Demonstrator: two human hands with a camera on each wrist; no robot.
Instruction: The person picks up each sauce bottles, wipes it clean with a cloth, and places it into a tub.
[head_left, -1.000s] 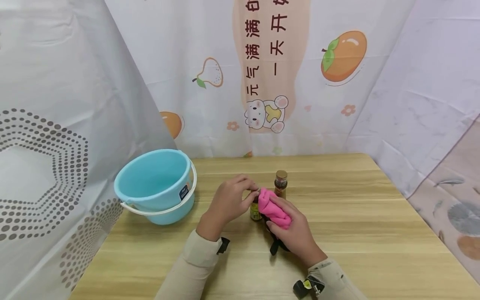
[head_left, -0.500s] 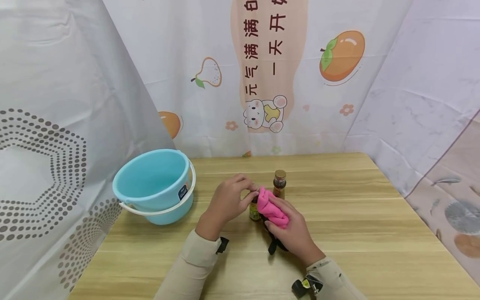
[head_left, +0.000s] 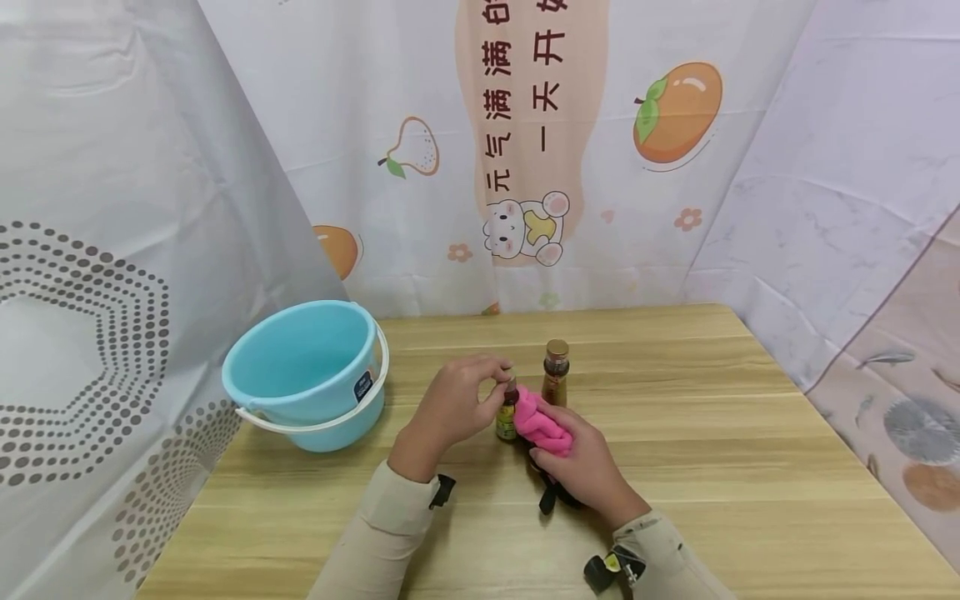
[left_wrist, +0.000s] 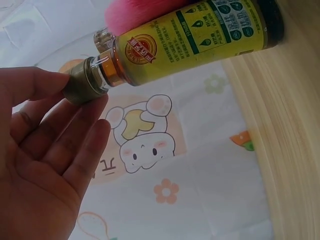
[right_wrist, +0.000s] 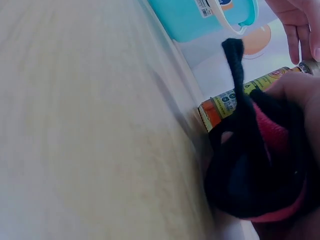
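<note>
Thumb and fingertips of my left hand [head_left: 452,402] pinch the dull metal cap [left_wrist: 82,83] of a small glass bottle [left_wrist: 197,39] with a yellow-green label. The bottle stands upright on the table. My right hand [head_left: 587,463] grips a bunched pink cloth [head_left: 544,428] with black edging and a black loop [right_wrist: 234,67], close against the bottle's right side. Just behind the cloth stands a taller brown bottle [head_left: 556,385] with a gold cap; its lower part is hidden. In the right wrist view, the dark folds of the cloth cover part of the yellow-labelled bottle.
A light blue bucket [head_left: 303,417] with a white handle stands at the table's left. The wood-grain table [head_left: 720,450] extends to the right of the hands. Behind it hangs a printed curtain [head_left: 427,67].
My right hand has drawn the pink cloth slightly down from the bottle's top, so the cap and neck show more. My left hand stays at the cap. The head view has shifted slightly.
</note>
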